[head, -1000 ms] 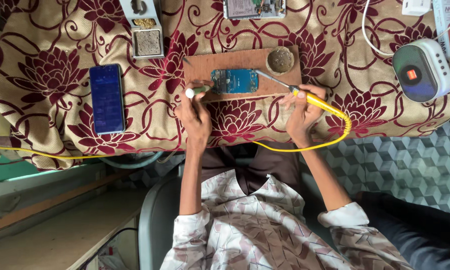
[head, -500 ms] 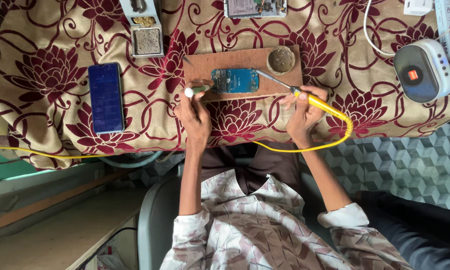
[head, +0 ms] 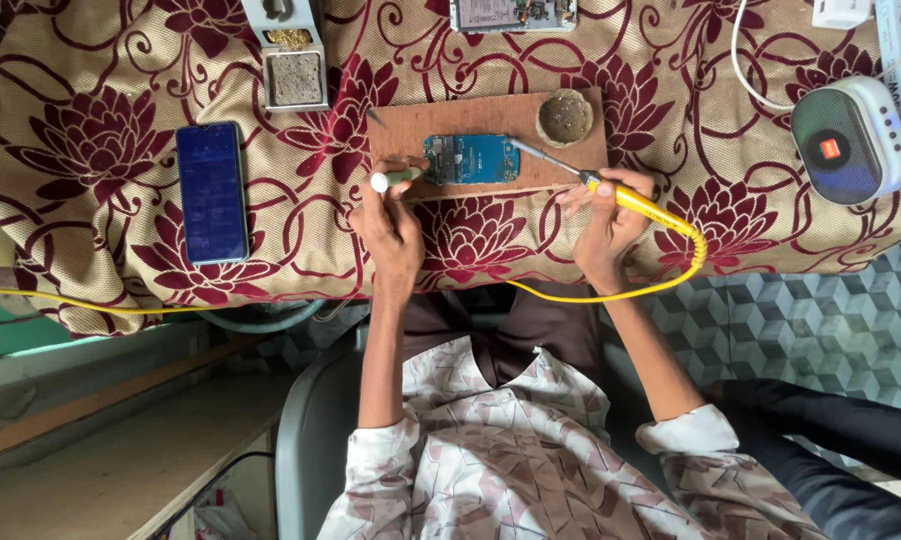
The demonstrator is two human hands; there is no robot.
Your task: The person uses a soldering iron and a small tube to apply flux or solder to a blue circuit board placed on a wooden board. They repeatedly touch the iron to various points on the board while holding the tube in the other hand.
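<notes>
- Our left hand (head: 390, 222) is closed round a small white-tipped tool (head: 395, 180), fingers pinching it at the left edge of the blue circuit board (head: 470, 158).
- Our right hand (head: 606, 220) grips a yellow soldering iron (head: 625, 196), fingers wrapped on the handle; its thin metal tip points at the board's right edge.
- The board lies flat in the middle of a brown wooden plate (head: 490, 125), between our two hands.
- One round tin (head: 565, 117) with greyish stuff inside sits on the plate's top right corner, just beside the iron's tip.
- The iron's yellow cord (head: 660, 285) loops off the table edge and runs left under the cloth's hem.
- One dark blue phone (head: 212, 192), screen up, lies well left of the plate, nothing on it.
- One grey stand with a square sponge pad (head: 296, 75) stands upper left of the plate.
- One second opened device (head: 513, 14), cut off by the top edge; we can't tell details.
- One rounded speaker (head: 852, 140), white shell, dark face, small red patch, far right.
- One white cable (head: 760, 90) curls near the speaker.
- A cream cloth with maroon flowers (head: 100, 140) covers the whole table.
- Nothing blocks the board; our hands stay at its sides.
</notes>
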